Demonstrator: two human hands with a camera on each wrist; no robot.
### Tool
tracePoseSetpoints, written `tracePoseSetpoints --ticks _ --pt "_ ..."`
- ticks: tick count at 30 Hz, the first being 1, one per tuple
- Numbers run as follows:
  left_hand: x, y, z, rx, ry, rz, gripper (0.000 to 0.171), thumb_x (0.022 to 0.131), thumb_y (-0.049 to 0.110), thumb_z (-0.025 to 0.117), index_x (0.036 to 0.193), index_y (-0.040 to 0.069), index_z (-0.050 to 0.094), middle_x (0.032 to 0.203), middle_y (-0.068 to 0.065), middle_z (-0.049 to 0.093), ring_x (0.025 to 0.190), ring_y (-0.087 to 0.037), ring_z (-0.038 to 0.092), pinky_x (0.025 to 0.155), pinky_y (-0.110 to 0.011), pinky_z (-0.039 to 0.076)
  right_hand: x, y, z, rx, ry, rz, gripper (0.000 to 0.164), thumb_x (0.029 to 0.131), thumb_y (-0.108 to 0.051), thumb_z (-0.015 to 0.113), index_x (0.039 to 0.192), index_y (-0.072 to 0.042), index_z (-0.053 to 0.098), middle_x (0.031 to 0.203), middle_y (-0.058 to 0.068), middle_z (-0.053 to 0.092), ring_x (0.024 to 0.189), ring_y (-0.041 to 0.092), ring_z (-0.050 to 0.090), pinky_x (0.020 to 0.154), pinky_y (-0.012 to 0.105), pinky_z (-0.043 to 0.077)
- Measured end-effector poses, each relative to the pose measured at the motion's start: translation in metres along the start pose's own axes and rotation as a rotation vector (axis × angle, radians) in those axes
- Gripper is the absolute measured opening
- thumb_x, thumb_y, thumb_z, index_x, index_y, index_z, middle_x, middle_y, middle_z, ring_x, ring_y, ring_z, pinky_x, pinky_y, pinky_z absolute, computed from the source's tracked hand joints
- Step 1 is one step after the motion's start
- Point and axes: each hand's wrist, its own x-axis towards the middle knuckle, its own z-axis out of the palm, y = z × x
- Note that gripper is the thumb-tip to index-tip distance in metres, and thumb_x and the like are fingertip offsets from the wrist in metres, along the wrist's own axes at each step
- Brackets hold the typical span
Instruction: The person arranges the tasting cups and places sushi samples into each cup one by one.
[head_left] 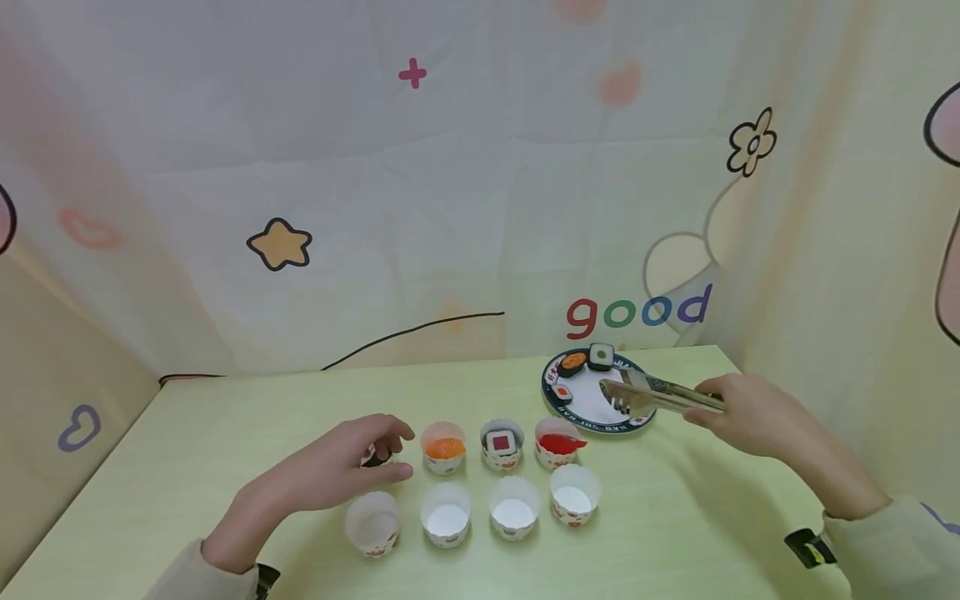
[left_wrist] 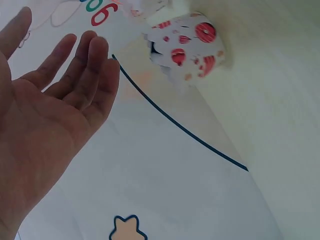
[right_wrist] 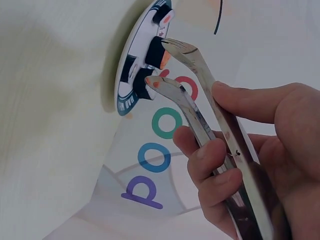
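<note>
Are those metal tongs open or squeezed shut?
Open: in the right wrist view, the tongs have their two tips apart with a clear gap, and the right hand grips them.

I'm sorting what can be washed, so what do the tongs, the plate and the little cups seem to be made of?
Tongs: metal, probably polished steel, judging by their bright reflections. Plate: perhaps ceramic or melamine; its smooth white face and printed rim don't settle which. Cups: likely paper, fairly matte, with thin printed walls and scalloped edges.
</note>
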Motion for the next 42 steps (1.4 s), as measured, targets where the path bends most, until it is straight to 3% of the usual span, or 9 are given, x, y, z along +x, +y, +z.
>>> tracePoseSetpoints --ticks 7,12,20,31,42 --pt "-0.023 -0.006 -0.001 -0.038 -0.058 0.014 0.046 0.094 0.051 0.071 0.126 0.020 0.059 0.116 0.009 0.061 0.109 -0.023 0.058 0.093 -0.044 0.049 0.001 0.007 0.001 0.000 0.012 0.027 0.042 0.095 -0.029 0.072 0.115 0.008 0.069 0.087 0.005 0.066 0.071 0.021 0.054 0.057 0.035 0.042" --pt "-0.038 -0.008 -0.002 -0.039 -0.073 -0.034 0.060 0.088 0.055 0.077 0.133 0.020 0.056 0.130 0.005 0.059 0.119 -0.024 0.054 0.100 -0.049 0.044 0.002 0.009 0.001 0.001 0.000 0.035 0.044 0.095 -0.030 0.072 0.117 0.009 0.069 0.089 0.007 0.066 0.071 0.022 0.054 0.057 0.035 0.042" --pt "-0.052 -0.017 0.003 -0.046 -0.091 -0.085 0.076 0.083 0.049 0.084 0.143 0.016 0.051 0.130 0.003 0.056 0.119 -0.024 0.052 0.091 -0.041 0.047 0.005 0.011 0.005 -0.019 0.004 0.019 0.034 0.094 -0.028 0.074 0.107 0.003 0.072 0.083 0.003 0.063 0.070 0.021 0.053 0.057 0.036 0.041" --pt "-0.052 -0.033 0.009 -0.181 -0.200 -0.083 0.077 0.083 0.034 0.087 0.145 0.014 0.047 0.131 0.002 0.054 0.116 -0.022 0.051 0.088 -0.039 0.048 0.010 0.012 0.010 -0.032 -0.005 0.037 0.029 0.093 -0.027 0.075 0.105 0.000 0.073 0.079 0.000 0.062 0.069 0.021 0.052 0.057 0.037 0.040" --pt "-0.049 -0.044 0.015 -0.241 -0.218 -0.067 0.070 0.082 0.029 0.088 0.141 0.020 0.050 0.132 0.002 0.054 0.116 -0.024 0.052 0.089 -0.035 0.048 0.013 0.011 0.012 -0.047 0.000 0.038 0.029 0.092 -0.026 0.076 0.106 0.000 0.074 0.082 0.001 0.063 0.071 0.022 0.052 0.058 0.038 0.041"
